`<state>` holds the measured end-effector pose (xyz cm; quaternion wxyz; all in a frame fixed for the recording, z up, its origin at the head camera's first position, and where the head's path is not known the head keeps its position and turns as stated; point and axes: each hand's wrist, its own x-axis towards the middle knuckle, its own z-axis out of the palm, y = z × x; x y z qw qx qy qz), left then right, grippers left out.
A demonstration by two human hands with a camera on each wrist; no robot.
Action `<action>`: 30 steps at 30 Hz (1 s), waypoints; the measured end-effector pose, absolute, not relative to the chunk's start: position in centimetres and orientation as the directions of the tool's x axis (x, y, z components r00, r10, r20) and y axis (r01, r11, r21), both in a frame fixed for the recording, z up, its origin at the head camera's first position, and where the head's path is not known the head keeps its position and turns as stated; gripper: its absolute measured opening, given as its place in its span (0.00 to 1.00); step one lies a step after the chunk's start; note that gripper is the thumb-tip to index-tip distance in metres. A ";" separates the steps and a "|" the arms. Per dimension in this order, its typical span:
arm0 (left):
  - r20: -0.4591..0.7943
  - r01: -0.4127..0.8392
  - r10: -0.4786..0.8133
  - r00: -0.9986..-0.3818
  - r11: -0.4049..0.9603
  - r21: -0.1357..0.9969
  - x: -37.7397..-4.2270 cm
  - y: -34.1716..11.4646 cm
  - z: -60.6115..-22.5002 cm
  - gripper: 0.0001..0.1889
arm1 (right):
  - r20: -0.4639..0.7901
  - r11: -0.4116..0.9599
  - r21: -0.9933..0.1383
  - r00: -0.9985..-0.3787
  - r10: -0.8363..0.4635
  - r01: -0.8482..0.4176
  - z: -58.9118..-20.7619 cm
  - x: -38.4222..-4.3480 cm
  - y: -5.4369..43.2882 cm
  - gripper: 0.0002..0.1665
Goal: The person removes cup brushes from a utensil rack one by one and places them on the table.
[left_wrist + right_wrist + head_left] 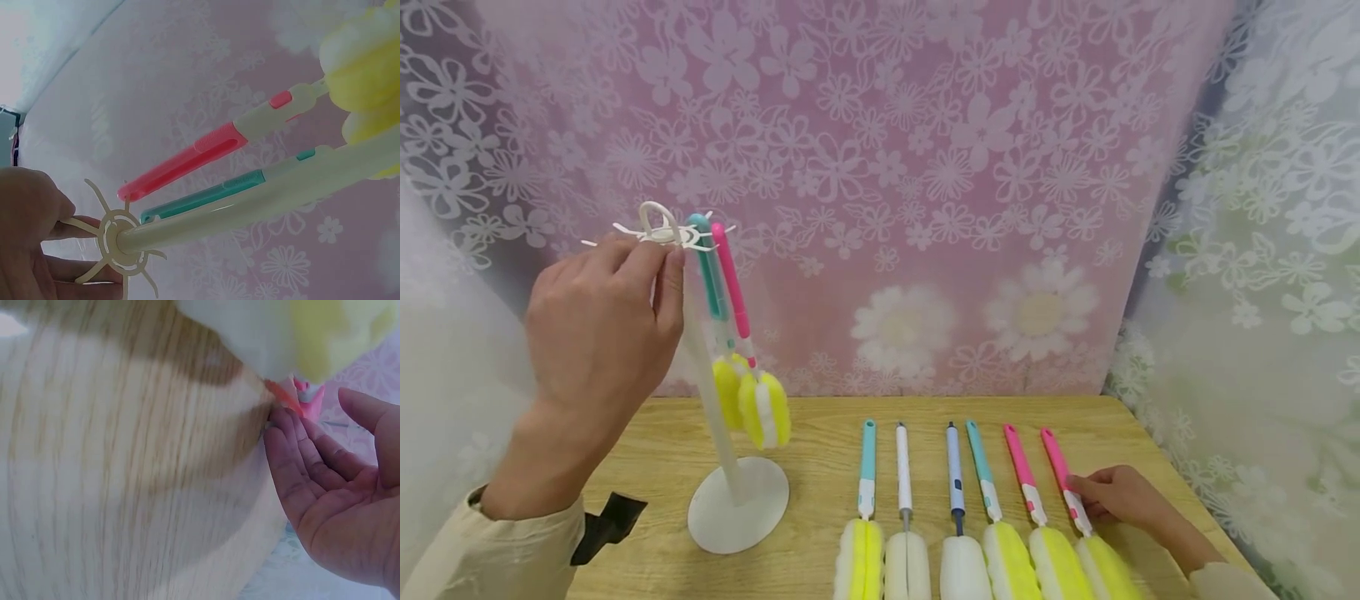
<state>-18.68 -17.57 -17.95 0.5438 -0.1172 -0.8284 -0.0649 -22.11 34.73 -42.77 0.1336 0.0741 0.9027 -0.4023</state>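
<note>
My left hand grips the hooked top of a white rack; in the left wrist view its fingers lie among the curved hooks. A teal-handled sponge brush and a pink-handled sponge brush hang from the hooks, yellow-and-white heads down. On the table, my right hand is at the rightmost pink-handled brush, fingertips against the lower handle. The right wrist view shows that hand's fingers extended and its thumb held apart. This brush's sponge head is blurred.
Left of that brush lie several more in a row: another pink one, two teal ones, a white one and a blue-grey one. The rack's round base stands on the wooden table. Flowered curtains hang behind and beside it.
</note>
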 end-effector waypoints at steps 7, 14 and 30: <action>0.890 0.271 0.145 -0.433 0.962 -0.025 -18.6 -18.0 -17.8 0.14 | -0.251 0.651 -0.736 -0.968 -0.010 0.184 -42.2 -21.6 35.6 0.28; 0.864 0.282 0.182 -0.470 0.958 -0.049 -18.5 -18.4 -17.7 0.16 | -0.218 0.624 -0.764 -0.976 -0.010 0.164 -41.7 -21.4 36.7 0.28; 0.862 0.358 0.292 -0.415 0.923 -0.140 -18.8 -19.0 -17.8 0.24 | -0.091 0.581 -0.813 -0.993 -0.072 0.032 -38.7 -21.4 35.1 0.28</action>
